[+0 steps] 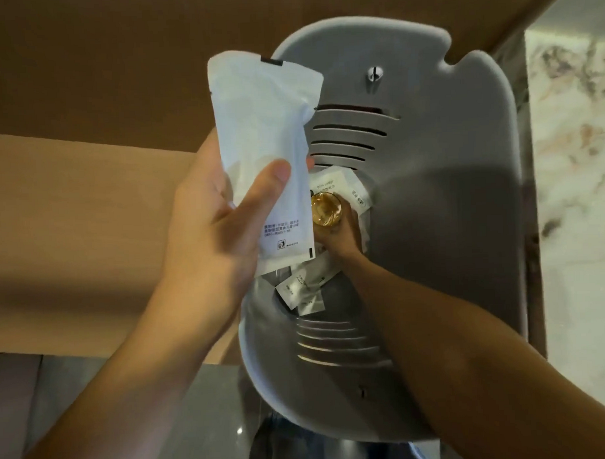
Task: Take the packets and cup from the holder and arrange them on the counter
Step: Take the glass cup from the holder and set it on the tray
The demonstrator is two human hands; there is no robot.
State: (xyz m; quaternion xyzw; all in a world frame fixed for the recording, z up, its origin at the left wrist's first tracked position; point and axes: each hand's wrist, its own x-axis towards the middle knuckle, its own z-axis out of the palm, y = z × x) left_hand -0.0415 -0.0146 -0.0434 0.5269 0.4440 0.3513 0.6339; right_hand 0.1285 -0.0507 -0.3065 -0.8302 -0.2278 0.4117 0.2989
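The left hand (205, 229) pinches a flat white paper packet (267, 155), lifted clear above the grey slotted plastic holder (447, 207) to free access. Inside the holder, the right hand (339, 235) wraps the amber transparent cup (325, 208); small white sachets (301, 294) lie around it.

grey holder (448, 224), small packets (303, 294), cup (324, 208) inside

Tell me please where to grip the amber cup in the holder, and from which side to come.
Grip the cup around its side wall just below the rim, coming from above into the grey holder. It stands upright, mouth open upward, with small packets crowding its base. The right hand already wraps it this way.
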